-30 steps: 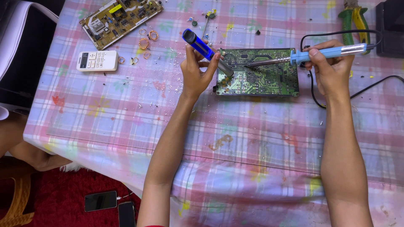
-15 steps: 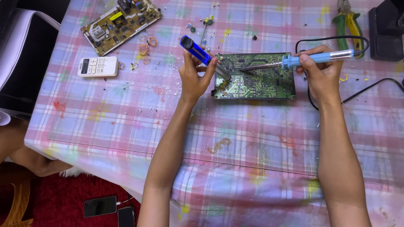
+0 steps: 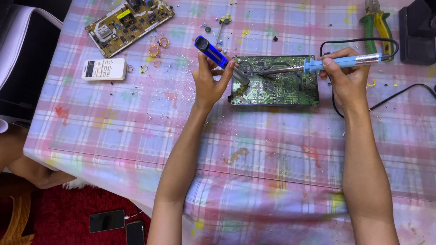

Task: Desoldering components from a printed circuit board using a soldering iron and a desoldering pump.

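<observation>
While my left hand (image 3: pixel 210 81) wraps its fingers round the blue pump (image 3: pixel 218 56), my right hand (image 3: pixel 346 79) is closed on the light-blue handle of the iron (image 3: pixel 318 66), thumb on top. Both tools meet over the green board (image 3: pixel 281 88), which lies flat on the checked cloth (image 3: pixel 254 149) between my two hands, solder side up.

I judge the board light and stiff but fragile: thin traces, fine joints, and nothing pinning it down, so a sideways push from either tip would likely slide it on the cloth. If I had to take hold of it, I would take it by its bare edges, never across the joints. The iron looks light too, with a metal shaft that I take to be hot; only the blue handle is safe to grip, and its black cord (image 3: pixel 399 93) trailing off to the right could tug it. The pump seems a rigid plastic tube, easy to hold mid-barrel as I have it, its grey nozzle angled down at the board's left end near the iron's tip.

Well apart on the cloth lie a white remote (image 3: pixel 103 69), a second board (image 3: pixel 129 20) at the top left, small copper rings (image 3: pixel 154 47) and green-handled pliers (image 3: pixel 379 22). Bits of solder litter the cloth.
</observation>
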